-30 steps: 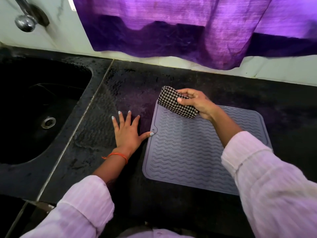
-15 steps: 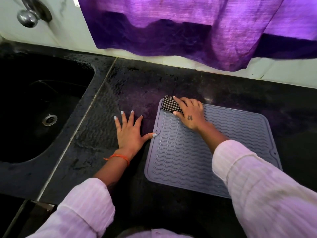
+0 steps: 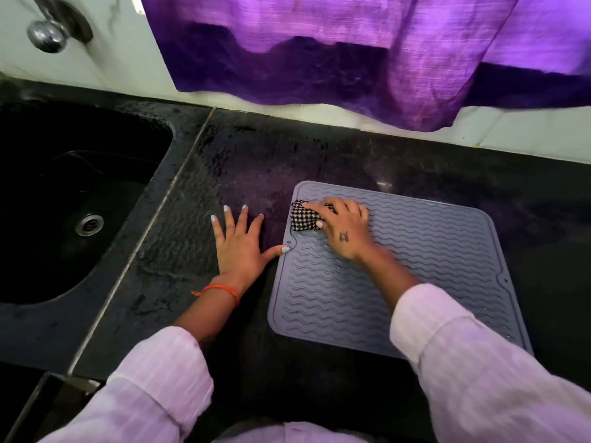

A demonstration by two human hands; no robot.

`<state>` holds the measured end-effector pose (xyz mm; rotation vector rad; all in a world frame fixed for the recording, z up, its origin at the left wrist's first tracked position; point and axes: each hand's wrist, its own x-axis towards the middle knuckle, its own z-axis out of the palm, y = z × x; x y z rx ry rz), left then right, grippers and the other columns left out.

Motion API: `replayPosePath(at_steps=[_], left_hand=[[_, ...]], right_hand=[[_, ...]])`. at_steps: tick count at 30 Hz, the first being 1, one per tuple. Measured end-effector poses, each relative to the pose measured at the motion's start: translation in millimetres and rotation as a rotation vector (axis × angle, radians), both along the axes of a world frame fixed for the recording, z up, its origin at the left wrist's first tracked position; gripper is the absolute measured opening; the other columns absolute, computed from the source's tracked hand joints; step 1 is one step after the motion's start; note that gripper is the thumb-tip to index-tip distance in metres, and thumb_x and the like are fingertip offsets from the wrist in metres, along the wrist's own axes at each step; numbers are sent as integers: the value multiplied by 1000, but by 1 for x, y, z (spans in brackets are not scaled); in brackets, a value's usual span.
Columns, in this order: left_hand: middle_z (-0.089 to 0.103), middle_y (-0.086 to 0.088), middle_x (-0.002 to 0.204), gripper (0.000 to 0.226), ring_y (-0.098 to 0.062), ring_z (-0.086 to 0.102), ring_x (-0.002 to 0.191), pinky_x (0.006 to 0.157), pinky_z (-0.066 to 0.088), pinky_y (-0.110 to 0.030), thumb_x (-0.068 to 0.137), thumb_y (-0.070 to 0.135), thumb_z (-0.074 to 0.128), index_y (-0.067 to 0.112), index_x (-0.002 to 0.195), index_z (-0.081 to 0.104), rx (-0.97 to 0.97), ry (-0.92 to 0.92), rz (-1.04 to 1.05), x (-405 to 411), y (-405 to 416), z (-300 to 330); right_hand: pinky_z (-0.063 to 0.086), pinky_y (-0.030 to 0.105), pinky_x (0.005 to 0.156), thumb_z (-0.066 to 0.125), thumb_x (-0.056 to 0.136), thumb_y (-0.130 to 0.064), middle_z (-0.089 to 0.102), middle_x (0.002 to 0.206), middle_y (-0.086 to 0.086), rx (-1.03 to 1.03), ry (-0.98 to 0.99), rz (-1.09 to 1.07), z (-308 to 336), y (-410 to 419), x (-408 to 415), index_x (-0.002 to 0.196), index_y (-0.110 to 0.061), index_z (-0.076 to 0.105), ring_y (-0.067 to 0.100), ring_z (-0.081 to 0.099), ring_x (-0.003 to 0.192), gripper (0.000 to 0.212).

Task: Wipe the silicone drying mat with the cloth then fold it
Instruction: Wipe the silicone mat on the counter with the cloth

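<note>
A grey silicone drying mat (image 3: pixel 425 251) with wavy ridges lies flat on the black counter. My right hand (image 3: pixel 347 230) presses a bunched black-and-white checked cloth (image 3: pixel 302 218) onto the mat near its far left corner; most of the cloth is hidden under the fingers. My left hand (image 3: pixel 238 243) rests flat on the counter beside the mat, fingers spread, its thumb tip touching the mat's left edge by the small hanging hole.
A black sink (image 3: pixel 73 199) with a metal drain (image 3: pixel 89 223) is sunk into the counter at the left, with a chrome tap (image 3: pixel 48 35) above it. A purple curtain (image 3: pixel 351 52) hangs over the white wall behind. Bare black counter (image 3: pixel 543 203) surrounds the mat.
My right hand brought the cloth down from the mat's far edge onto its surface and slid it toward me along the left side. The left hand stayed put.
</note>
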<state>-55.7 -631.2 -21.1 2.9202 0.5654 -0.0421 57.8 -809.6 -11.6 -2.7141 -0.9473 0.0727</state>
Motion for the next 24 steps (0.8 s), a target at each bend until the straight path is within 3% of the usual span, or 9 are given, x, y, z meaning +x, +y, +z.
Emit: replayPosePath(at_steps=[4, 9, 12, 17, 20, 24], left_hand=[[8, -8, 159, 93, -34, -11, 144, 109, -20, -49, 75, 77, 37, 22, 148, 24, -1, -6, 10, -1, -1, 0], [8, -9, 159, 98, -33, -10, 144, 110, -19, -49, 76, 75, 38, 16, 150, 14, 3, -12, 39, -2, -3, -3], [8, -9, 159, 98, -33, -10, 144, 110, -18, -49, 77, 75, 38, 16, 150, 13, 6, -7, 37, -2, -4, -2], [7, -10, 158, 98, -33, -11, 144, 109, -20, -49, 76, 76, 35, 16, 150, 13, 3, -4, 48, -4, -5, -4], [8, -10, 158, 96, -34, -10, 144, 110, -19, -50, 77, 76, 36, 16, 150, 14, 2, -3, 49, -3, -4, -6], [7, -10, 158, 93, -34, -11, 144, 111, -18, -51, 79, 75, 36, 18, 150, 17, 12, 10, 41, -2, -4, -4]], right_hand=[[17, 31, 88, 43, 98, -26, 48, 132, -8, 116, 68, -31, 8, -2, -1, 132, -47, 44, 19, 37, 117, 41], [20, 44, 101, 47, 94, -26, 47, 135, 1, 30, -133, -61, -21, -11, -45, 137, -45, 38, 27, 40, 120, 48], [17, 40, 101, 41, 97, -28, 42, 138, -3, 26, -59, -25, -12, -11, -34, 138, -46, 35, 24, 35, 121, 46], [16, 30, 92, 43, 97, -25, 47, 132, -6, 193, 63, -51, 1, -23, -48, 134, -45, 44, 20, 37, 119, 41], [17, 38, 100, 45, 93, -22, 48, 132, -3, 90, -90, -31, -17, -32, -81, 134, -46, 40, 23, 41, 118, 48], [22, 42, 96, 52, 91, -20, 53, 128, -2, 84, -56, -30, -8, -25, -73, 129, -44, 47, 26, 44, 114, 46]])
